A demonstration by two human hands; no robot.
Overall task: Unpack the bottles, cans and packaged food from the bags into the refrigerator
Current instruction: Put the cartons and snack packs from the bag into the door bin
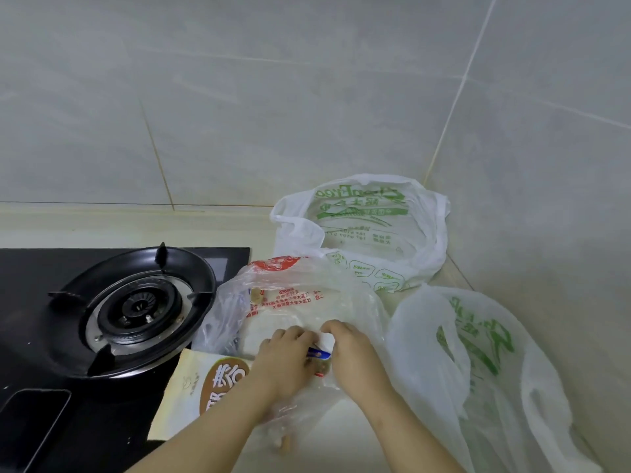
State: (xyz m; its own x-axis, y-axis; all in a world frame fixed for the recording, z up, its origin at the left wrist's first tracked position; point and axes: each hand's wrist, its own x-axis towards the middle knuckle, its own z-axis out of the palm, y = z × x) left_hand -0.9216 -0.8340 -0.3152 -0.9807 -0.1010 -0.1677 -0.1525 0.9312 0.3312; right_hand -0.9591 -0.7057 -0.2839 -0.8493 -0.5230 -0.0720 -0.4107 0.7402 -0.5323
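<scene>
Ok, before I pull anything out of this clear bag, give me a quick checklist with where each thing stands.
1. Left hand and right hand at the clear bag: ok.
2. Grip on the blue-edged packet between them: cannot tell, the plastic blurs it.
3. Burner shows no flame: ok.
4. Beige food pack clear of the stove: not ok, it overlaps the black edge.
5. Rear white bag standing open: ok.
6. Way to the refrigerator: cannot tell, out of view.
</scene>
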